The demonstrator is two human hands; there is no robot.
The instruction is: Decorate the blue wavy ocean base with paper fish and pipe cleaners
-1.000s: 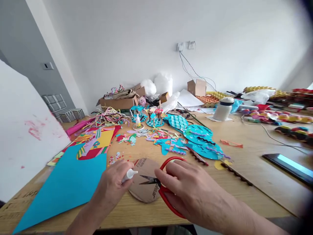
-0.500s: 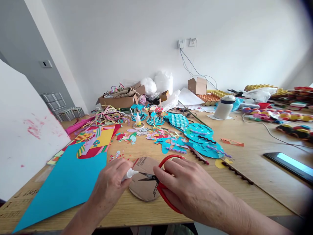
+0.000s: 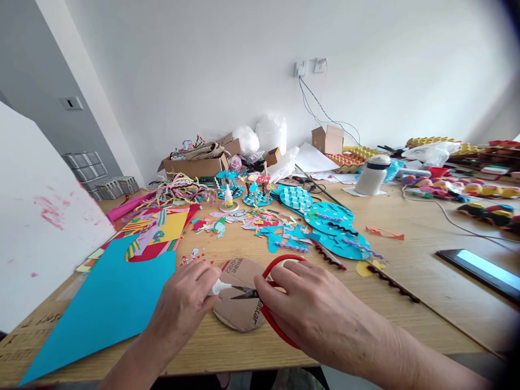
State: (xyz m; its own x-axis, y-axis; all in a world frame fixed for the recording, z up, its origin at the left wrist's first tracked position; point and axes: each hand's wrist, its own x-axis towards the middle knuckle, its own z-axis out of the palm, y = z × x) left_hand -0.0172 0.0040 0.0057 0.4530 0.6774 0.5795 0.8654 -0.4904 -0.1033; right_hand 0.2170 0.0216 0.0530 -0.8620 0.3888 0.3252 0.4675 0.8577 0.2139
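Two sets of curled fingers grip: left hand (image 3: 182, 297), a white bottle (image 3: 220, 287); right hand (image 3: 314, 306), red-handled scissors (image 3: 249, 293).

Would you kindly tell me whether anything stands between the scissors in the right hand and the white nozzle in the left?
Nothing visible does: the open red scissors in the right hand point towards the white nozzle in the left hand. The cardboard disc lies below, not between them. Whether they touch is unclear.
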